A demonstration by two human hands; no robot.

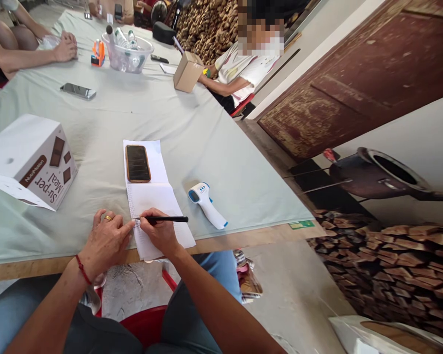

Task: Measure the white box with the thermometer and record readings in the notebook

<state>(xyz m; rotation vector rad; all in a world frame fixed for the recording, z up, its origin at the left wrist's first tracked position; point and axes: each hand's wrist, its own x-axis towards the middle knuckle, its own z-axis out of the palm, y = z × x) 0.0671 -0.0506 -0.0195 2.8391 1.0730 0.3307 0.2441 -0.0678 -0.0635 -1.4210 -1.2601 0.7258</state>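
My right hand point(160, 231) is closed around a black pen point(172, 219), its tip at the left side of a notebook's lower page. The open notebook point(157, 201) lies near the table's front edge, with faint ruled lines. My left hand point(109, 238), wearing a ring and a red string bracelet, rests beside the notebook, fingers loosely spread and a fingertip at the page's edge. On the upper page lies a dark phone point(138, 163) in a brown-edged case. To the right is a white and blue infrared thermometer point(206, 204).
A white "Super Meal" box point(35, 160) stands at left. Farther back are another phone point(78, 91), an orange tape dispenser point(98, 53) and a clear basin point(130, 56) of bottles. A person at right holds a cardboard box point(187, 73); others sit across. Firewood point(398, 265) is stacked at right.
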